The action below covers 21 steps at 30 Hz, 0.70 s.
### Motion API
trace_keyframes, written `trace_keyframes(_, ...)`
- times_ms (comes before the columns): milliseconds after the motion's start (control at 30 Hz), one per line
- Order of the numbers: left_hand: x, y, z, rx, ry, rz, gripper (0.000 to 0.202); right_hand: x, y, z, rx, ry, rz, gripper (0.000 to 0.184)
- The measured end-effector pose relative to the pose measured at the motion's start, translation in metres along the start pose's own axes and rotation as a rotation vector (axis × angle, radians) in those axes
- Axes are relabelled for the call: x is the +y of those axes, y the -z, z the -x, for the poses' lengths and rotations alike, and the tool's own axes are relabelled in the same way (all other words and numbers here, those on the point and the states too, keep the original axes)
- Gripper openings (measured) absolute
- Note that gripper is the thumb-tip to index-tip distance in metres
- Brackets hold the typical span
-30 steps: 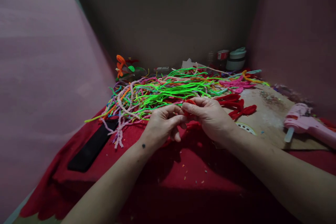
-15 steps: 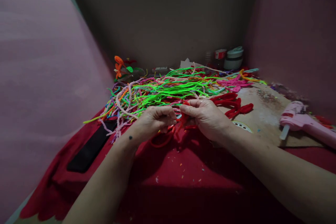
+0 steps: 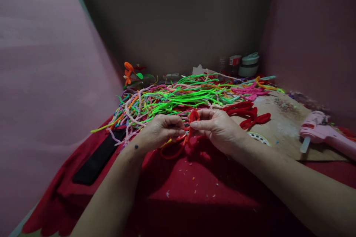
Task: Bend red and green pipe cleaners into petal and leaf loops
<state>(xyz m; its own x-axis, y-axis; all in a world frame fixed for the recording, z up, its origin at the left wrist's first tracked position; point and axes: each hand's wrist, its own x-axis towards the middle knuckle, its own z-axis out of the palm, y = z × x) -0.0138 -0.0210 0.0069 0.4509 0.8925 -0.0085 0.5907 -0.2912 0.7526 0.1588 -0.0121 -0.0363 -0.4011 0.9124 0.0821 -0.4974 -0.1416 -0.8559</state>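
My left hand (image 3: 158,130) and my right hand (image 3: 217,127) meet over a red cloth (image 3: 200,189). Both pinch a red pipe cleaner (image 3: 191,118) between them. Its upper end stands as a small loop just above my right fingertips, and a red loop (image 3: 174,152) hangs below my left hand. What looks like small scissors sits at my left fingertips, but I cannot make it out. A big tangle of coloured pipe cleaners (image 3: 178,96), mostly green, lies just behind my hands.
Folded red pipe cleaner pieces (image 3: 247,113) lie on a brown board (image 3: 283,129) to the right, near a pink glue gun (image 3: 322,133). A black flat object (image 3: 97,159) lies left. Jars (image 3: 244,64) and an orange pipe-cleaner flower (image 3: 129,72) stand at the back wall.
My left hand drew back from my right, and a red loop came into view hanging below it. The red piece's loop now stands above my right fingertips.
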Motion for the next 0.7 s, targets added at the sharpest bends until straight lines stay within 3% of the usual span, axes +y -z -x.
trace_keyframes(133,0.001,0.004,0.002,-0.031,-0.086,-0.130,0.012,-0.001,-0.004,0.001,0.087,0.011,-0.018,0.033)
trace_keyframes(467,0.001,0.011,0.005,-0.162,-0.140,-0.204,0.012,-0.002,-0.011,0.005,0.067,0.022,0.027,0.028)
trace_keyframes(633,0.004,0.007,0.004,-0.196,-0.155,-0.078,0.008,-0.003,-0.012,0.006,0.037,-0.019,0.035,0.026)
trace_keyframes(700,0.004,0.004,0.004,-0.155,-0.106,0.056,0.013,-0.003,-0.012,0.006,0.041,-0.010,0.075,0.026)
